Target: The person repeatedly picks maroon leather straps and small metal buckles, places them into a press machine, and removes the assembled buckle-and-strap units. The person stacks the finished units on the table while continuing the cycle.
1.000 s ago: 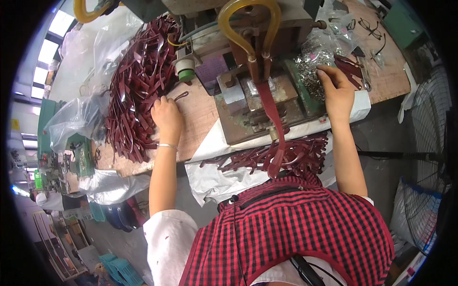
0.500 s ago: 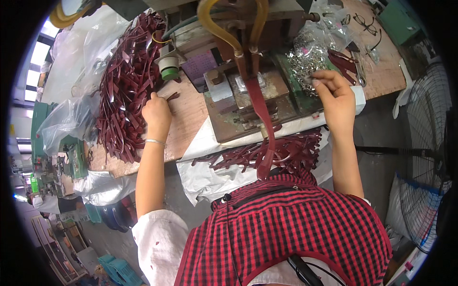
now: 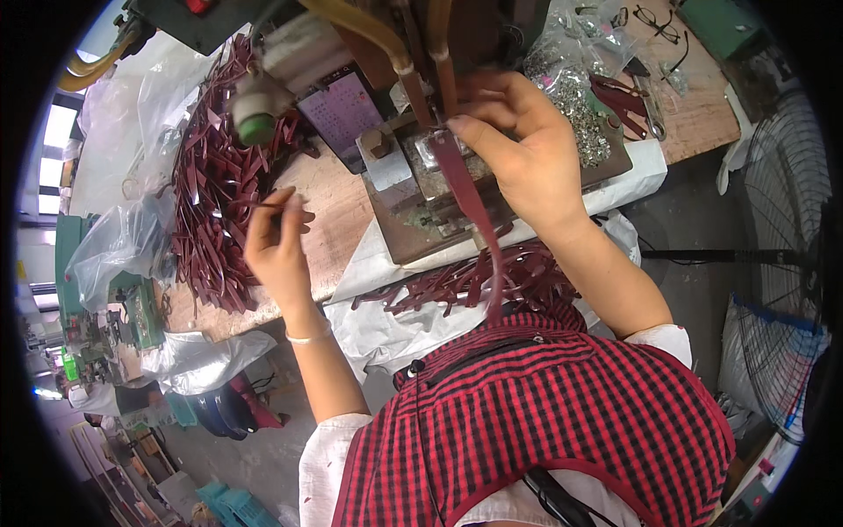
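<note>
A long dark red strap (image 3: 467, 195) hangs from the die (image 3: 428, 156) of a bench press, its lower end dropping toward my apron. My right hand (image 3: 536, 145) is at the strap's upper end under the press head. Its thumb and fingers come together there; what they pinch is hidden. My left hand (image 3: 279, 250) is raised beside a large heap of dark red straps (image 3: 215, 193). Its fingers are bent together, and a thin dark red strip shows between them.
A pile of small shiny metal pieces (image 3: 587, 132) lies right of the press. A phone (image 3: 341, 114) leans at its left. More straps (image 3: 474, 279) lie on white sheeting at the front edge. Eyeglasses (image 3: 659, 25) and pliers (image 3: 652, 110) are at the right; a fan (image 3: 781, 220) stands beyond.
My right hand has moved left from the metal pieces to the strap in the press. My left hand has turned upward and come slightly nearer me beside the heap. The view has shifted a little.
</note>
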